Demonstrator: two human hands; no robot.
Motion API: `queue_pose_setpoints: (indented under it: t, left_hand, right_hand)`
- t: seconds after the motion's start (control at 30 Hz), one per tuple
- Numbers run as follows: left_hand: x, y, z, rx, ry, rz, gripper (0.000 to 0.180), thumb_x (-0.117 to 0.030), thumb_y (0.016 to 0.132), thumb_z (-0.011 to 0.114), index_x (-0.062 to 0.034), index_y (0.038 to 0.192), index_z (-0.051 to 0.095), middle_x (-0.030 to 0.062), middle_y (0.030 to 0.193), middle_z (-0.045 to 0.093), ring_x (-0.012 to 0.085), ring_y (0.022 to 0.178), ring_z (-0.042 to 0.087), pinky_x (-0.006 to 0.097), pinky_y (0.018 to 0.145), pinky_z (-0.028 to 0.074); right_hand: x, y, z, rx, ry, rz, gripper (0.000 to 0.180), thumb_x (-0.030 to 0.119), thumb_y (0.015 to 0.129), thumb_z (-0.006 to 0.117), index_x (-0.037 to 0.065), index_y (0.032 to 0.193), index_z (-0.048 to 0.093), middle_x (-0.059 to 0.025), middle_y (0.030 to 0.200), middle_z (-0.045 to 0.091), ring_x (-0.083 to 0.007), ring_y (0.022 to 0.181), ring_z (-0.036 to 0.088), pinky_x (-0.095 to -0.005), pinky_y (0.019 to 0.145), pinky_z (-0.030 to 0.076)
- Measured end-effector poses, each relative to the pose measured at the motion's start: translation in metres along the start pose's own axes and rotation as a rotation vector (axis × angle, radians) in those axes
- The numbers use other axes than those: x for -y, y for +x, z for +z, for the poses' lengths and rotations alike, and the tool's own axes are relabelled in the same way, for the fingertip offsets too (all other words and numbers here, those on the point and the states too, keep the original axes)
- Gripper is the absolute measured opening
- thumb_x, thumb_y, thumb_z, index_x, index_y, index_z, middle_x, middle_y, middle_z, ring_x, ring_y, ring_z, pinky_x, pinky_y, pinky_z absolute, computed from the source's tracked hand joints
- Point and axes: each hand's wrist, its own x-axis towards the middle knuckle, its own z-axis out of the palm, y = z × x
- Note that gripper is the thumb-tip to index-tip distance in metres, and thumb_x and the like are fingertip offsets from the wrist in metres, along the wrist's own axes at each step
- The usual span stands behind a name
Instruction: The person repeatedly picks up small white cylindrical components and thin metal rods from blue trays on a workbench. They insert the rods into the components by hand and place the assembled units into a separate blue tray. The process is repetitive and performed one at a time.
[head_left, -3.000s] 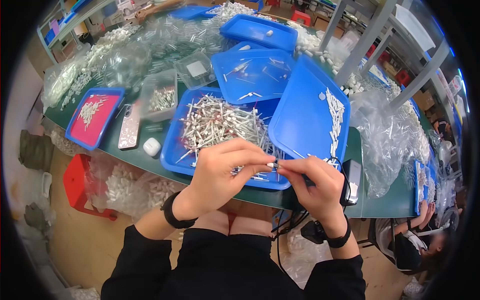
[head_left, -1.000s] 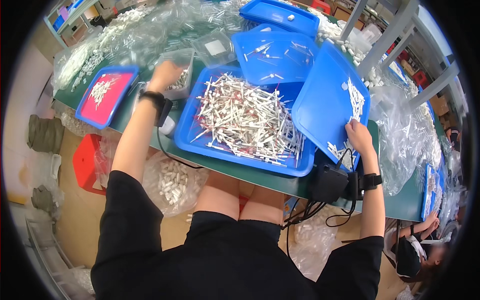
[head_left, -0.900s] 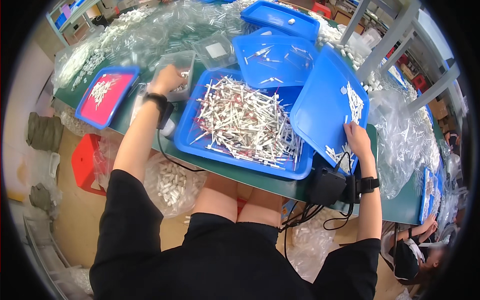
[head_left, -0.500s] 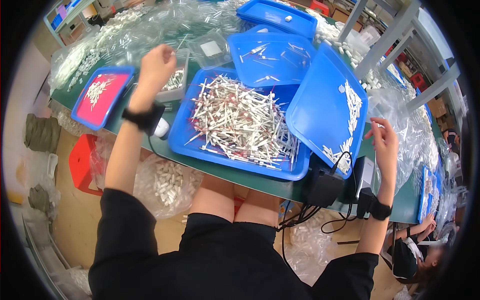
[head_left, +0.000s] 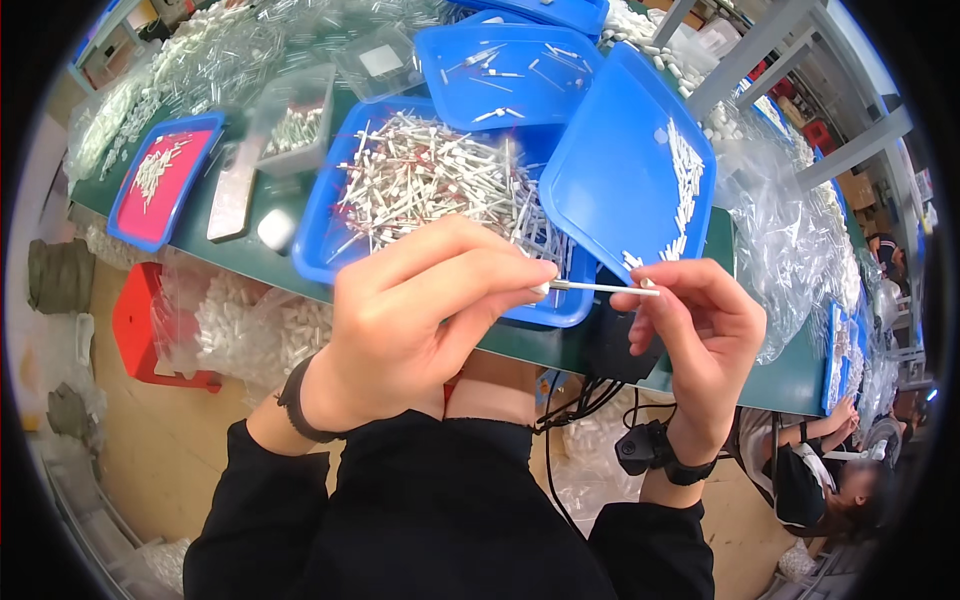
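Observation:
Just in front of the big blue tray, my left hand (head_left: pixel 420 305) pinches one end of a thin white stick (head_left: pixel 595 287) that has a grey collar and a thicker white part at my fingertips. The stick points right, nearly level. My right hand (head_left: pixel 705 335) has its thumb and index finger closed at the stick's other end, where a small white bit also shows; whether that bit is a separate piece I cannot tell. Behind my hands, the big blue tray (head_left: pixel 312 240) holds a heap of similar white sticks (head_left: pixel 440 180), some with red parts.
A blue tray (head_left: pixel 610 170) with white pieces leans over the heap's right side; another blue tray (head_left: pixel 440 70) lies behind. At left are a small pink-lined tray (head_left: pixel 170 215), a phone-like slab (head_left: pixel 232 195), a rounded white object (head_left: pixel 276 230) and a clear box (head_left: pixel 290 100). A co-worker (head_left: pixel 830 470) sits far right.
My left hand has come from the clear box at the back left to the front middle, now with a white stick. My right hand has moved left to meet it. The view has shifted slightly.

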Motion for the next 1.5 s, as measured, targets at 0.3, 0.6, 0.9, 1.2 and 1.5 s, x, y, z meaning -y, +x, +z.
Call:
queue_pose_setpoints:
  t: [0.3, 0.6, 0.9, 1.2, 1.5]
  left_hand:
    - [0.001, -0.009, 0.000, 0.048, 0.035, 0.014, 0.033, 0.017, 0.064, 0.062, 0.0001, 0.091, 0.070, 0.0094, 0.076, 0.062, 0.0178, 0.066, 0.062, 0.026, 0.056, 0.050]
    - [-0.005, -0.008, -0.005, 0.116, 0.088, 0.111, 0.031, 0.016, 0.063, 0.064, 0.0032, 0.091, 0.068, 0.0112, 0.079, 0.063, 0.0199, 0.066, 0.062, 0.026, 0.055, 0.049]
    - [-0.006, -0.013, -0.009, 0.103, 0.248, 0.285, 0.029, 0.007, 0.064, 0.063, 0.0053, 0.092, 0.067, 0.0123, 0.081, 0.063, 0.0211, 0.063, 0.059, 0.028, 0.052, 0.045]
    - [-0.003, -0.018, -0.003, 0.109, 0.039, 0.140, 0.029, 0.011, 0.060, 0.063, 0.0055, 0.089, 0.067, 0.0115, 0.076, 0.061, 0.0205, 0.062, 0.060, 0.027, 0.052, 0.047]
    - [0.004, -0.019, -0.008, 0.145, 0.034, 0.096, 0.028, 0.012, 0.063, 0.063, 0.0032, 0.090, 0.068, 0.0105, 0.073, 0.060, 0.0206, 0.061, 0.060, 0.027, 0.052, 0.047]
  right_hand:
    - [0.001, -0.017, -0.004, 0.026, 0.039, 0.047, 0.011, -0.007, 0.082, 0.059, -0.008, 0.092, 0.064, -0.0136, 0.077, 0.067, -0.0089, 0.061, 0.059, -0.0177, 0.052, 0.045]
    - [0.000, -0.022, -0.009, 0.078, 0.173, 0.132, 0.010, -0.007, 0.081, 0.058, -0.008, 0.090, 0.063, -0.0158, 0.076, 0.067, -0.0106, 0.058, 0.060, -0.0193, 0.051, 0.046]
    - [0.000, -0.023, 0.003, 0.015, 0.089, 0.155, 0.010, -0.007, 0.080, 0.061, -0.006, 0.090, 0.065, -0.0121, 0.075, 0.067, -0.0111, 0.056, 0.058, -0.0205, 0.051, 0.046]
    - [-0.016, -0.007, 0.025, 0.048, -0.651, -0.735, 0.017, 0.001, 0.066, 0.076, -0.001, 0.078, 0.064, -0.0041, 0.063, 0.059, -0.0171, 0.052, 0.055, -0.0263, 0.045, 0.042]
    - [-0.024, 0.003, 0.034, 0.136, -0.490, -0.646, 0.046, 0.016, 0.065, 0.081, 0.000, 0.103, 0.060, -0.0069, 0.084, 0.067, -0.0203, 0.056, 0.058, -0.0267, 0.052, 0.047]
